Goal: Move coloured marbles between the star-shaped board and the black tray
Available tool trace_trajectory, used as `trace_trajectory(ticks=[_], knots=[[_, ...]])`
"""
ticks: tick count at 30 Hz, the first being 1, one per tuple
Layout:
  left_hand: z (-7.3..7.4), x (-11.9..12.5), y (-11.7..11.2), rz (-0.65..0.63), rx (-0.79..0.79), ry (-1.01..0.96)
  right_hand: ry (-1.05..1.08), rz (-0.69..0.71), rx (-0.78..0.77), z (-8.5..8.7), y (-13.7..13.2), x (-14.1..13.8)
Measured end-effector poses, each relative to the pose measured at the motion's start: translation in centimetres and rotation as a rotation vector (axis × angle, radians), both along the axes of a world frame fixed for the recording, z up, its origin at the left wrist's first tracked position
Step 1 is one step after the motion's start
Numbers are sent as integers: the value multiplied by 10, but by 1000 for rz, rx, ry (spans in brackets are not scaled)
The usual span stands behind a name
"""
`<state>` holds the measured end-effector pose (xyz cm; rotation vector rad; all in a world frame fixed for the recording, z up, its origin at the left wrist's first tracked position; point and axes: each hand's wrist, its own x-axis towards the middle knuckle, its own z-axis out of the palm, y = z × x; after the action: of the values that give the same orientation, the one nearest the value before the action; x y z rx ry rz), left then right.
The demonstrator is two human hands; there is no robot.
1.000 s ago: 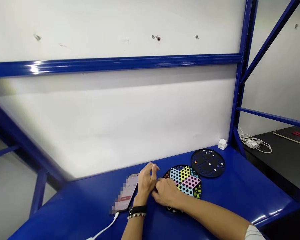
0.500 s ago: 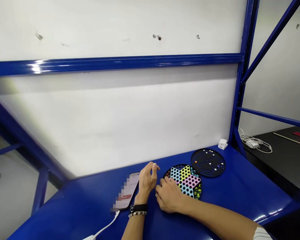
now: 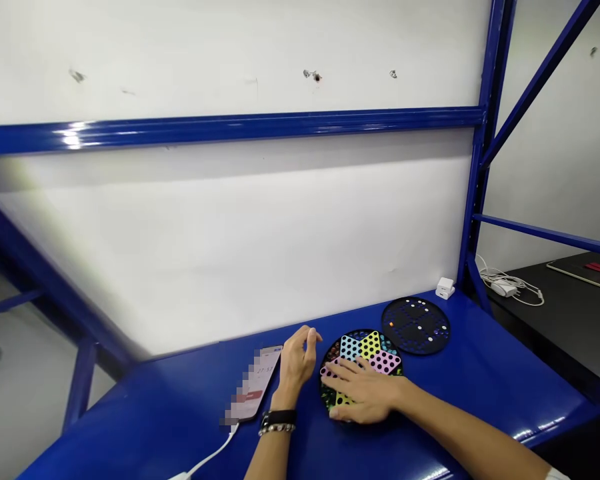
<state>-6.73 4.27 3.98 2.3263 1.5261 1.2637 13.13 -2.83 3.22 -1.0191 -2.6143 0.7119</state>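
My right hand (image 3: 365, 393) lies with fingers spread across a round Chinese checkers board (image 3: 389, 362). Its star has light blue, yellow and pink points with dark holes, and coloured marbles fill the compartments around the rim. My palm and fingers cover the lower middle of the board. Just left of it, my left hand (image 3: 299, 360) is held with its fingers curled and thumb up, apart from the board. Whatever those fingers hold, if anything, is hidden. Beside the left wrist, a phone (image 3: 265, 373) with a lit screen lies on the table, plugged into a white cable (image 3: 209, 456).
A second round black board (image 3: 405, 333) with a few small white pieces and an orange one lies behind the first. White charger blocks (image 3: 445, 288) stand at the table's back right corner. A blue frame rail (image 3: 240, 127) crosses the white wall behind the blue table (image 3: 155, 407).
My right hand has moved right from the board's left edge onto the star, and its fingers have spread from a bunched pose. My left hand stays nearly still.
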Motion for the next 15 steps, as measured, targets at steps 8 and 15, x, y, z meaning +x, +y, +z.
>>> trace_trajectory(ticks=[8,15], knots=[[-2,2,0,-22,-5,15,160,-751,138,-19,71,95],[-2,3,1,-26,-15,14,85,-769,152,-46,85,113]])
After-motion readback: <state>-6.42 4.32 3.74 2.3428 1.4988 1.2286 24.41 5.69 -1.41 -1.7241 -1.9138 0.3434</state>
